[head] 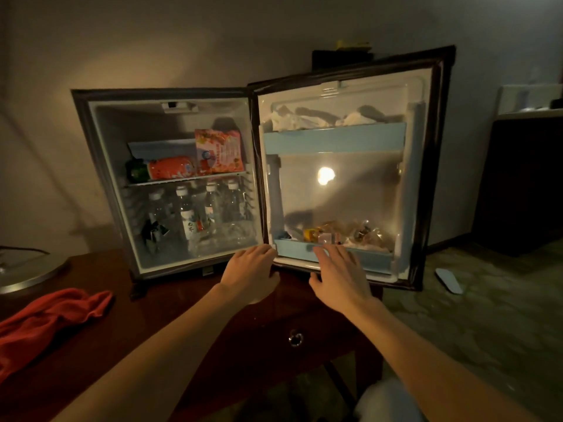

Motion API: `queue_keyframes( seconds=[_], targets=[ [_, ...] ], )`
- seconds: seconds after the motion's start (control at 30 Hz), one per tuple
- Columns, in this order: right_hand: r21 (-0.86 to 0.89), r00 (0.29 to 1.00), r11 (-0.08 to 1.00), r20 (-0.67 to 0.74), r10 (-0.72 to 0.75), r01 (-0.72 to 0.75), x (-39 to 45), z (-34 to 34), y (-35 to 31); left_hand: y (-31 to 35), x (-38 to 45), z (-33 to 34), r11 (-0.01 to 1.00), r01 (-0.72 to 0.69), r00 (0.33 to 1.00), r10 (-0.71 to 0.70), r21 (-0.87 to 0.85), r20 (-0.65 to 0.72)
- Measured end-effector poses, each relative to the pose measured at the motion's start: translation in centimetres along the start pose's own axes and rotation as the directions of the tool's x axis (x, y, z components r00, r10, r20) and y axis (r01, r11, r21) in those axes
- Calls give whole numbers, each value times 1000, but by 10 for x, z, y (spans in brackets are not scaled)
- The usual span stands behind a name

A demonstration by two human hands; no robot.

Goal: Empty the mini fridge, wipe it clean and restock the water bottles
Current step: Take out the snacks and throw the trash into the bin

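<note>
The mini fridge (100, 166) stands on a dark wooden table with its door (426, 166) swung open to the right. Several water bottles (185, 211) stand on its floor. On the upper shelf lie an orange-labelled bottle (170, 168) and a pink snack bag (220, 151). The door's lower blue bin (301, 249) holds small wrapped items, the upper bin (335, 138) crumpled white paper. My left hand (251, 275) reaches toward the fridge's bottom right corner, fingers relaxed, holding nothing. My right hand (339, 277) is spread just before the lower door bin.
A red cloth (51, 315) lies on the table (170, 303) at the left, beside a round metal lid (27, 269). A drawer knob (295, 338) sits below the table edge. A white object (447, 280) lies on the floor right of the door, near dark furniture (524, 184).
</note>
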State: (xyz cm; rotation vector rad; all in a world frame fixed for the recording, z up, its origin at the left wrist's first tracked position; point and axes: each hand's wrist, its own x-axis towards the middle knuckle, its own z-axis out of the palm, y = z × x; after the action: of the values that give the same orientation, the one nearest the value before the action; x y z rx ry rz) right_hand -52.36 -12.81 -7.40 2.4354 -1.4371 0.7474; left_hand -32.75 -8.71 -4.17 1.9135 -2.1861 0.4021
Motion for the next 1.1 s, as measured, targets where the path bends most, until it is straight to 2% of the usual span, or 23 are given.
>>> queue_keyframes(
  seconds=[0.33,0.43,0.5,0.6,0.67,0.87,1.1],
  targets=[
    [-97,997,993,33,68,-65,33,25,16,-5,27,26,999,46,999,-45,-18,27],
    [-79,998,995,-17,62,-63,33,27,18,-16,25,31,997,73,997,-72,-21,31],
    [-49,998,999,-70,6,-9,36,29,12,-26,22,30,995,98,995,-97,-23,26],
    [18,987,992,-106,-120,122,47,33,-10,-43,13,26,990,141,990,-141,-16,19],
    [77,984,984,-95,-151,159,59,34,-32,-55,5,23,986,169,986,-169,-1,14],
    [170,974,960,-3,-226,223,106,44,-96,-117,-17,9,958,284,959,-283,44,-19],
    [231,964,949,106,-242,213,160,67,-150,-189,-31,3,901,431,902,-430,54,-37]
  ],
)
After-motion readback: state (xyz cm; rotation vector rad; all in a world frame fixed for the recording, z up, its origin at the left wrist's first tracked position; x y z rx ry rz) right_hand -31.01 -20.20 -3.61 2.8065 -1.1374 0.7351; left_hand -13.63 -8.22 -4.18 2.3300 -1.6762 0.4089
